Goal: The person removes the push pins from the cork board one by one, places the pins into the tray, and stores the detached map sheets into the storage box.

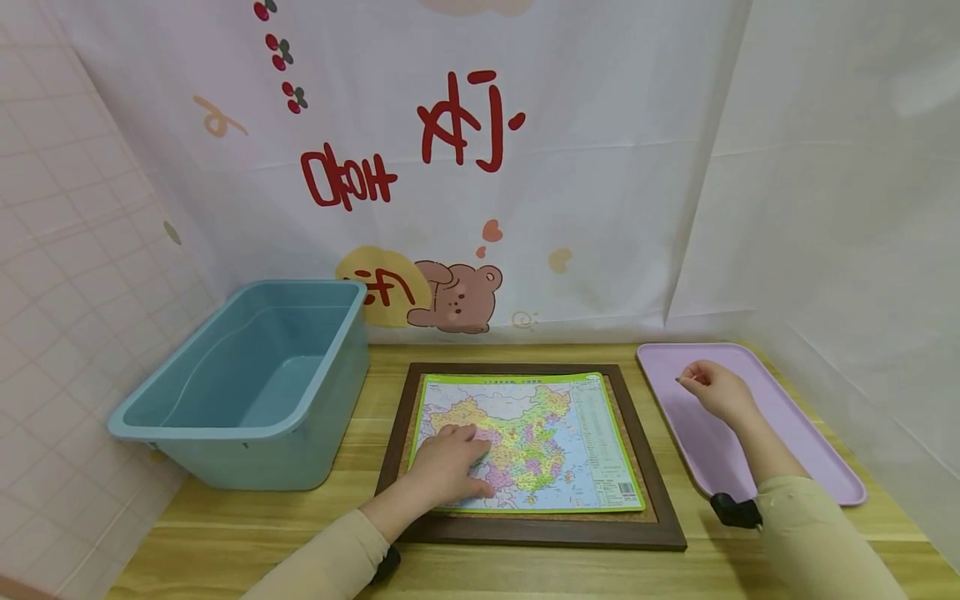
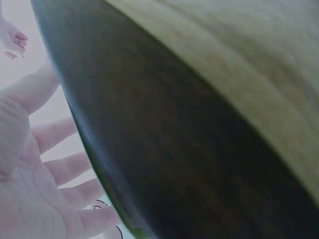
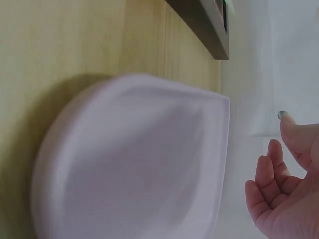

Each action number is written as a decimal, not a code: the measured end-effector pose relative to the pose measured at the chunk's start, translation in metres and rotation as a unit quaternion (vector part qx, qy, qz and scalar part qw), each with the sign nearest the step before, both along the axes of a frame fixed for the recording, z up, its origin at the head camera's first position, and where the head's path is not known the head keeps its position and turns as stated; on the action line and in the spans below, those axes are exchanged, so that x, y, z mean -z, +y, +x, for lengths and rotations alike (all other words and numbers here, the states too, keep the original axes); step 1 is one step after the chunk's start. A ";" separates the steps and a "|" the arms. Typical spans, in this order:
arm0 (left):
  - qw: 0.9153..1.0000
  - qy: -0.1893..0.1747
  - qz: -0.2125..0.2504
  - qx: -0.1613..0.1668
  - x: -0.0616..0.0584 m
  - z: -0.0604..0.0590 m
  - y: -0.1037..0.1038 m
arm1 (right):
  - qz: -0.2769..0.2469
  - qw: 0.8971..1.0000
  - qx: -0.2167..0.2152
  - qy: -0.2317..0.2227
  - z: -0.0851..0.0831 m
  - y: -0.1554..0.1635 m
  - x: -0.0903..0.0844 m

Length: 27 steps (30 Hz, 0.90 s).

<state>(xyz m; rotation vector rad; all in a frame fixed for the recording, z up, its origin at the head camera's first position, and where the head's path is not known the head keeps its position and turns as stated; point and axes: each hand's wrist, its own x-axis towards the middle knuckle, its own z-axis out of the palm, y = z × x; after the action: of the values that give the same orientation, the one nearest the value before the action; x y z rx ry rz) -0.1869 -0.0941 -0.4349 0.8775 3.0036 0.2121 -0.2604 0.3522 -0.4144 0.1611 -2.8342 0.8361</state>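
Note:
A colourful map puzzle (image 1: 547, 433) lies in a dark wooden frame (image 1: 652, 492) on the table. My left hand (image 1: 450, 462) rests flat on the map's lower left part, fingers spread; the left wrist view shows its palm (image 2: 45, 174) beside the frame's dark edge (image 2: 164, 149). My right hand (image 1: 712, 390) hovers over the far part of a lilac tray (image 1: 810, 450). In the right wrist view its fingers (image 3: 271, 184) are loosely curled, the thumb apart from them, with nothing visible between them above the tray (image 3: 129, 159).
A large blue plastic bin (image 1: 247, 383) stands left of the frame, close to a pink tiled wall. A printed white curtain hangs right behind the table. White cloth closes off the right side. Bare wooden tabletop (image 1: 525, 575) runs along the front.

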 end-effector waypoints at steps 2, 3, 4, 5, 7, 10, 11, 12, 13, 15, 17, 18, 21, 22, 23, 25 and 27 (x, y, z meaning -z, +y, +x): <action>1.000 -0.001 0.001 -0.001 0.000 0.000 0.000 | 0.000 1.000 0.004 -0.002 0.000 0.002 0.002; 1.000 -0.002 0.001 -0.001 0.000 0.000 0.000 | 0.001 1.000 0.005 -0.005 0.000 0.004 0.003; 1.000 -0.002 0.001 -0.001 0.000 0.001 0.000 | 0.002 1.000 0.006 -0.008 0.001 0.005 0.003; 1.000 -0.002 0.001 -0.001 -0.001 0.001 0.000 | 0.005 1.000 0.008 -0.012 0.001 0.006 0.004; 1.000 -0.001 0.000 -0.001 -0.001 0.001 0.000 | 0.011 1.000 0.004 -0.022 0.000 0.010 0.005; 1.000 -0.001 -0.001 -0.001 -0.001 0.001 0.000 | 0.018 0.999 0.008 -0.032 0.001 0.013 0.007; 1.000 -0.001 -0.002 -0.001 -0.001 0.001 0.000 | 0.020 0.999 0.009 -0.034 0.001 0.014 0.008; 1.000 -0.001 -0.003 -0.001 -0.001 0.001 0.000 | 0.021 0.999 0.010 -0.036 0.001 0.015 0.009; 1.000 0.000 -0.004 -0.001 -0.001 0.001 0.000 | 0.022 0.999 0.011 -0.039 0.001 0.016 0.010; 1.000 -0.001 -0.005 -0.002 -0.001 0.001 0.000 | 0.023 0.999 0.013 -0.042 0.001 0.018 0.011; 1.000 -0.001 -0.005 -0.002 -0.001 0.001 0.000 | 0.023 0.999 0.013 -0.046 0.001 0.019 0.012; 1.000 -0.001 -0.005 -0.002 -0.001 0.001 0.000 | 0.024 0.999 0.013 -0.047 0.001 0.020 0.013; 1.000 0.002 -0.002 0.000 -0.001 0.001 0.000 | 0.027 0.998 0.016 -0.053 0.002 0.020 0.013; 1.000 0.003 0.000 0.001 0.000 0.001 0.000 | 0.028 0.998 0.017 -0.056 0.002 0.021 0.013; 1.000 0.005 -0.001 0.002 0.000 0.001 0.000 | 0.028 0.998 0.017 -0.060 0.002 0.021 0.013; 1.000 0.005 0.001 0.003 0.001 0.000 0.000 | 0.028 0.997 0.017 -0.067 0.002 0.022 0.013; 1.000 0.004 0.002 0.002 0.001 0.000 0.000 | 0.029 0.997 0.016 -0.073 0.002 0.023 0.015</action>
<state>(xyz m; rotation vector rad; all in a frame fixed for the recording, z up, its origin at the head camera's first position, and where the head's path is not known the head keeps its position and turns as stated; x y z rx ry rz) -0.1871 -0.0945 -0.4359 0.8881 3.0092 0.2143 -0.2583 0.3748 -0.4291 0.0645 -2.9897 0.7907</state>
